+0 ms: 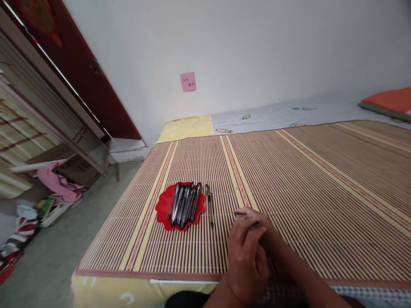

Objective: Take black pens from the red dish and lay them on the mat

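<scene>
My left hand (246,252) and my right hand (260,220) are pressed together above the mat, fingers closed. Between their fingertips shows a dark, slender piece (239,213) that looks like part of a pen; the fingers hide most of it. To the left of the hands, a single clear pen (210,207) with dark ends lies lengthwise on the mat. Beside that pen is a red dish (163,206) with a scalloped rim. Several similar pens (184,205) lie in it side by side, their clips toward the far side.
A striped bamboo mat (199,252) covers the bed, over yellow and checked sheets. An orange folded item (390,102) lies at the far right. A pink note (188,81) sticks to the wall. On the floor at left are a cardboard box (78,171) and pink cloth (58,179).
</scene>
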Available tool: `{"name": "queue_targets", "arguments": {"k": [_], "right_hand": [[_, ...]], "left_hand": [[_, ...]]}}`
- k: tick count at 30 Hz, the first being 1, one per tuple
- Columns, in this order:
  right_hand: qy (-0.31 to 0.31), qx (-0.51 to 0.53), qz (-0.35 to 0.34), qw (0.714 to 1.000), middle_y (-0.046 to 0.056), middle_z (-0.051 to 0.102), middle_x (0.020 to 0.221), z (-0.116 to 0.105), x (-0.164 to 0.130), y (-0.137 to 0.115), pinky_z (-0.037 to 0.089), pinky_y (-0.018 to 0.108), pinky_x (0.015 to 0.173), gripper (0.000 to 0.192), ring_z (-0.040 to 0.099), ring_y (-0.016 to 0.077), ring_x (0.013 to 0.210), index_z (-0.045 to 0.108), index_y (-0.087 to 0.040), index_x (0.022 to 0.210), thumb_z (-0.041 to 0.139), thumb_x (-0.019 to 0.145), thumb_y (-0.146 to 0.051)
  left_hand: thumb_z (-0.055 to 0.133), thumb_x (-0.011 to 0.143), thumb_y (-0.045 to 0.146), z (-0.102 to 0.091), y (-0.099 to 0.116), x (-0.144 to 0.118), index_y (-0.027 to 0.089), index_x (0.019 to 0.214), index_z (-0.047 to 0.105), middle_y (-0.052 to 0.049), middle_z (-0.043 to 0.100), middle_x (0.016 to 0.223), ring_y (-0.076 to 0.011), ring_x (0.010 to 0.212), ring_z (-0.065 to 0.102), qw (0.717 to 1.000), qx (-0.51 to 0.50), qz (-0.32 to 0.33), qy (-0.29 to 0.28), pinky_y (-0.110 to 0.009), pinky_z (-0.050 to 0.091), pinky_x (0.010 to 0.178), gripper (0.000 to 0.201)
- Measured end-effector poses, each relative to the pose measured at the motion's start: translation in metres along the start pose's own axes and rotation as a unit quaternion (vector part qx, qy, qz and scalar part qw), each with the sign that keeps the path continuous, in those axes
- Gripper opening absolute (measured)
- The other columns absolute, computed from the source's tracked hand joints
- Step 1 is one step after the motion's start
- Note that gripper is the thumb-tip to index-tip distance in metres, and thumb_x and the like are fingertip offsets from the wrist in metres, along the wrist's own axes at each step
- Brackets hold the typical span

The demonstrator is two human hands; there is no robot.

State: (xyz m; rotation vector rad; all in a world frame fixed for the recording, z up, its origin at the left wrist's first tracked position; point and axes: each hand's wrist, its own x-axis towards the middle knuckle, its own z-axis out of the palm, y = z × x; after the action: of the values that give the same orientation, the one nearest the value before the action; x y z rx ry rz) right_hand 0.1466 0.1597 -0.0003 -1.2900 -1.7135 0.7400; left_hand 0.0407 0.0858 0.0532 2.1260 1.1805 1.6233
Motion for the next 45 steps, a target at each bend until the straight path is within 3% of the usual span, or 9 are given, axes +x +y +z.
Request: {"name": "queue_targets", "arguments": {"k": [4, 10, 14, 17, 21, 31, 39, 42, 45], "right_hand": [[-0.071, 0.061, 0.050, 0.994, 0.006, 0.077, 0.085, -0.023, 0.006, -0.004, 0.059, 0.035, 0.069, 0.026, 0.073, 0.0252, 0.080, 0.068, -0.021, 0.095, 0.053, 0.078, -0.035], [-0.080, 0.021, 0.026, 0.996, 0.005, 0.075, 0.083, -0.020, 0.009, -0.011, 0.054, 0.032, 0.071, 0.024, 0.071, 0.0222, 0.076, 0.067, -0.021, 0.092, 0.050, 0.086, -0.037], [-0.063, -0.008, 0.005, 0.998, 0.008, 0.076, 0.095, -0.017, 0.008, -0.008, 0.053, 0.035, 0.080, 0.026, 0.071, 0.0236, 0.089, 0.068, -0.021, 0.096, 0.049, 0.090, -0.037], [-0.064, -0.011, 0.003, 0.998, 0.009, 0.076, 0.098, -0.016, 0.008, -0.005, 0.054, 0.034, 0.079, 0.026, 0.072, 0.0233, 0.092, 0.069, -0.021, 0.100, 0.048, 0.092, -0.036], [-0.062, -0.032, -0.003, 0.998, 0.008, 0.075, 0.103, -0.013, 0.007, 0.000, 0.055, 0.036, 0.082, 0.026, 0.071, 0.0235, 0.094, 0.069, -0.022, 0.105, 0.049, 0.094, -0.036], [-0.065, -0.042, -0.004, 0.997, 0.008, 0.075, 0.101, -0.011, 0.008, -0.002, 0.054, 0.036, 0.085, 0.021, 0.071, 0.0232, 0.094, 0.067, -0.021, 0.102, 0.050, 0.093, -0.029], [-0.069, -0.040, -0.003, 0.997, 0.008, 0.074, 0.097, -0.012, 0.008, -0.004, 0.052, 0.034, 0.081, 0.019, 0.070, 0.0227, 0.091, 0.067, -0.021, 0.098, 0.050, 0.092, -0.028], [-0.059, -0.028, -0.006, 0.998, 0.007, 0.074, 0.095, -0.012, 0.008, -0.004, 0.051, 0.033, 0.079, 0.019, 0.070, 0.0218, 0.089, 0.068, -0.022, 0.098, 0.051, 0.092, -0.029], [-0.052, -0.001, -0.007, 0.999, 0.006, 0.073, 0.091, -0.013, 0.009, -0.006, 0.050, 0.032, 0.076, 0.021, 0.069, 0.0218, 0.086, 0.068, -0.022, 0.096, 0.051, 0.092, -0.033]], "left_hand": [[0.045, 0.088, 0.003, 0.000, -0.009, 0.005, 0.018, 0.121, 0.060, -0.013, 0.066, 0.116, -0.0236, 0.111, 0.062, 1.000, 0.003, -0.010, 0.010, -0.044, 0.055, 0.095, 0.039], [0.047, 0.091, 0.004, -0.008, -0.024, 0.017, 0.018, 0.110, 0.063, -0.008, 0.068, 0.096, -0.0195, 0.092, 0.064, 0.996, 0.074, -0.011, 0.039, -0.034, 0.056, 0.081, 0.029], [0.049, 0.094, 0.010, -0.045, -0.046, 0.028, 0.018, 0.103, 0.064, -0.007, 0.065, 0.092, -0.0209, 0.089, 0.063, 0.976, 0.193, -0.053, 0.091, -0.036, 0.053, 0.083, 0.019], [0.053, 0.093, 0.018, -0.079, -0.068, 0.032, 0.016, 0.098, 0.064, -0.009, 0.064, 0.092, -0.0249, 0.089, 0.061, 0.930, 0.328, -0.131, 0.102, -0.038, 0.052, 0.082, 0.012], [0.059, 0.090, 0.023, -0.103, -0.087, 0.032, 0.016, 0.095, 0.066, -0.010, 0.063, 0.094, -0.0293, 0.094, 0.060, 0.868, 0.450, -0.203, 0.057, -0.040, 0.051, 0.083, 0.012], [0.065, 0.087, 0.035, -0.098, -0.095, 0.040, 0.016, 0.088, 0.071, -0.011, 0.064, 0.092, -0.0300, 0.094, 0.061, 0.816, 0.510, -0.266, -0.057, -0.038, 0.050, 0.077, 0.020], [0.063, 0.085, 0.030, -0.097, -0.093, 0.046, 0.014, 0.080, 0.070, -0.012, 0.063, 0.090, -0.0303, 0.090, 0.062, 0.830, 0.485, -0.275, -0.029, -0.039, 0.051, 0.077, 0.019], [0.058, 0.086, 0.034, -0.095, -0.082, 0.045, 0.016, 0.079, 0.067, -0.010, 0.060, 0.088, -0.0284, 0.086, 0.062, 0.865, 0.439, -0.238, 0.042, -0.038, 0.051, 0.074, 0.022], [0.058, 0.086, 0.037, -0.080, -0.063, 0.042, 0.018, 0.079, 0.062, -0.006, 0.061, 0.082, -0.0228, 0.075, 0.062, 0.923, 0.294, -0.233, 0.078, -0.035, 0.050, 0.070, 0.021]]}}
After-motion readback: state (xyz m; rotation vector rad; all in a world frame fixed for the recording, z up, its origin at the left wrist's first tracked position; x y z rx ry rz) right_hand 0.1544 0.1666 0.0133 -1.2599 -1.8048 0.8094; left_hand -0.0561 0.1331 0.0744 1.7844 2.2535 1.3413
